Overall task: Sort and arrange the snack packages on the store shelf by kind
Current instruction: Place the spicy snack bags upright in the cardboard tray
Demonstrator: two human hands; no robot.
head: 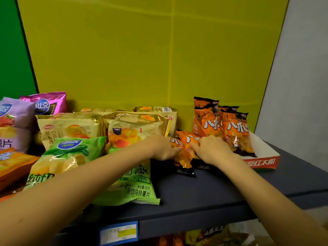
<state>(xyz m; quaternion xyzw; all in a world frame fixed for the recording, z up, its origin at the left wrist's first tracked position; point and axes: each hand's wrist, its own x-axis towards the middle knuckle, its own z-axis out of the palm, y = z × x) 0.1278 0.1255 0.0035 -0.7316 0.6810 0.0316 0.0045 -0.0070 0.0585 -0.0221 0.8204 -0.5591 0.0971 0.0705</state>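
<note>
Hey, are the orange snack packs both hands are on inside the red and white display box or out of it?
Out. The loose orange packs lie on the dark shelf, left of the display box.

Head view of a dark shelf (221, 189) backed by a yellow-green panel (142, 50). The left hand (162, 148) and right hand (213, 150) both rest on a small cluster of orange snack packets (186, 150) lying at mid-shelf, fingers curled onto the wrappers. To the right, matching orange packets (234, 132) stand upright in a red-and-white display carton (262, 160). Behind the left hand lie cream-and-gold pastry packages (136, 128). Green chip bags (71, 157) lie under the left forearm. At far left are a purple chip bag (16, 121) and a magenta bag (48, 103). A price label (119, 232) sits on the shelf's front edge.
</note>
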